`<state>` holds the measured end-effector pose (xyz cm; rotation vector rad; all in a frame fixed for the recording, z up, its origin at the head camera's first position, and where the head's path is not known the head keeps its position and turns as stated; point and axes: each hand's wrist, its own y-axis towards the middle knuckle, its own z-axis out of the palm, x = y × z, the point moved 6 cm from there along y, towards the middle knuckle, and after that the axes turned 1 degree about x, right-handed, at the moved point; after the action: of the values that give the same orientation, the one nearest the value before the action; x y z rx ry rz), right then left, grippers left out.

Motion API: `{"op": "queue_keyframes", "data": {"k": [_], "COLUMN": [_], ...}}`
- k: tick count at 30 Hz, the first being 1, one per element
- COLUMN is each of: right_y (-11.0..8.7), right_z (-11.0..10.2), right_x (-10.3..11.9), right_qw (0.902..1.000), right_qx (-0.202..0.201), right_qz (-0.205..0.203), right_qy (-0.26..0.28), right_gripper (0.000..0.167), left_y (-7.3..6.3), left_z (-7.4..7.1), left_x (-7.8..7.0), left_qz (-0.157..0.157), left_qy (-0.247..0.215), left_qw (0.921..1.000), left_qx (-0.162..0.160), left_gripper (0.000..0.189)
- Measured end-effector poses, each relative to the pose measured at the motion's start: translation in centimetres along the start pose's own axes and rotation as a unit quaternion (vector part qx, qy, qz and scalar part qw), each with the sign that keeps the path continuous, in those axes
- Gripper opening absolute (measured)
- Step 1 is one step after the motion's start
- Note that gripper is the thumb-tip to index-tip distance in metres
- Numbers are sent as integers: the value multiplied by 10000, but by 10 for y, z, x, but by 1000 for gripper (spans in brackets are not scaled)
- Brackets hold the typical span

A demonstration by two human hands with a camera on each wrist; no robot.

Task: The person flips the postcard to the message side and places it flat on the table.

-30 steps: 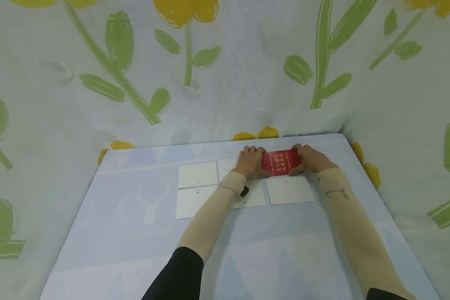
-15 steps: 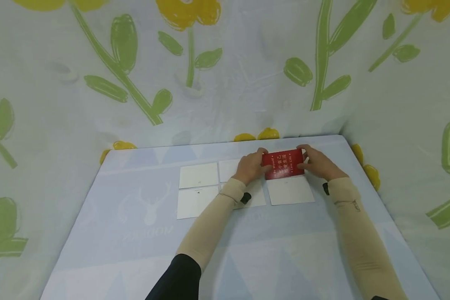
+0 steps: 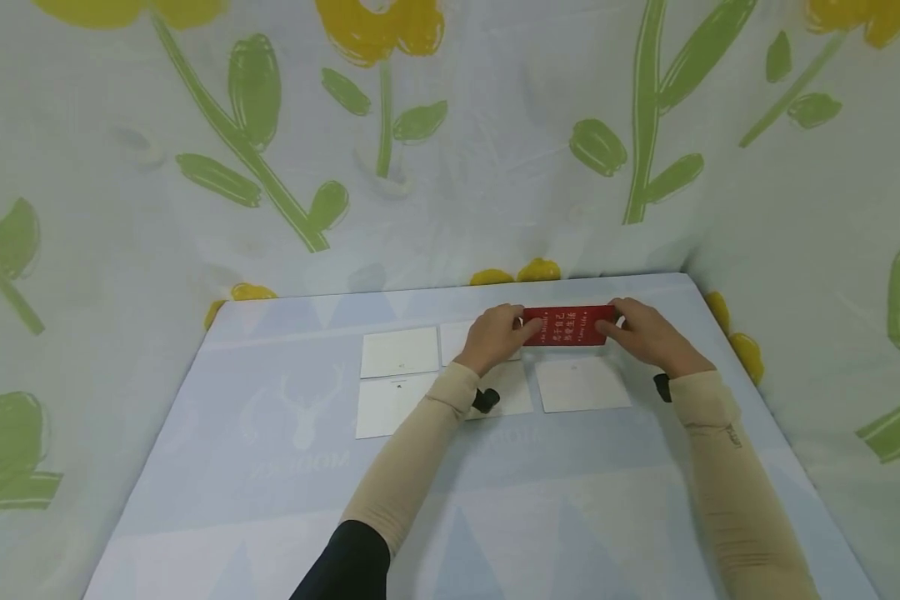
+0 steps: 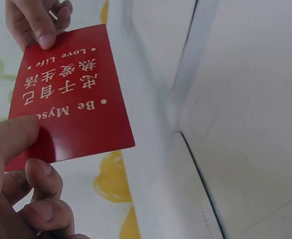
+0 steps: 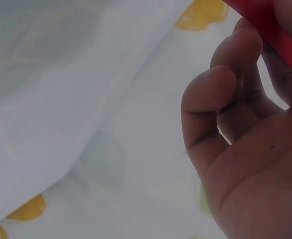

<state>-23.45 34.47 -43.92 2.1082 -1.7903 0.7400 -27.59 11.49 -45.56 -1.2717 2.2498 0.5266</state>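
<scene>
A red card point(image 3: 568, 327) with white Chinese characters and the words "Be Myself" and "Love Life" is held between both hands at the far side of the table. My left hand point(image 3: 491, 337) pinches one short end, thumb on the printed face and fingers behind. At the opposite end, my right hand point(image 3: 654, 335) pinches it the same way. The left wrist view shows the card's printed face upside down. Only a corner of the red card point(image 5: 280, 35) shows in the right wrist view, with the other fingers of the right hand point(image 5: 250, 149) loosely curled.
Several white cards lie in rows on the pale blue tabletop, among them a far-left card point(image 3: 399, 352), a near-left card point(image 3: 390, 407) and a right card point(image 3: 583, 384). The left forearm partly covers others. A flower-printed curtain point(image 3: 495, 167) hangs behind the table point(image 3: 270, 517).
The red card has tilted and moved slightly right, and now looks narrower, with a gap between it and the right white card. Both hands shifted with it, the right one further right.
</scene>
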Motion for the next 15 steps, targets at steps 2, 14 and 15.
{"op": "queue_keyframes", "data": {"k": [2, 14, 15], "right_y": [-4, -29, -31], "right_z": [-2, -2, -1], "right_x": [4, 17, 16], "right_qw": [9999, 9970, 9971], "right_qx": [-71, -556, -570], "right_qz": [-73, -441, -441], "right_qy": [-63, -297, -243], "right_gripper": [35, 27, 27], "left_y": [-3, -16, -17], "left_z": [-3, -14, -14], "left_x": [-1, -2, -1], "left_qz": [2, 40, 65], "left_qy": [-144, -603, -630], "left_qw": [9999, 9982, 9980], "left_qx": [-40, -33, -44], "left_gripper": [38, 30, 30]}}
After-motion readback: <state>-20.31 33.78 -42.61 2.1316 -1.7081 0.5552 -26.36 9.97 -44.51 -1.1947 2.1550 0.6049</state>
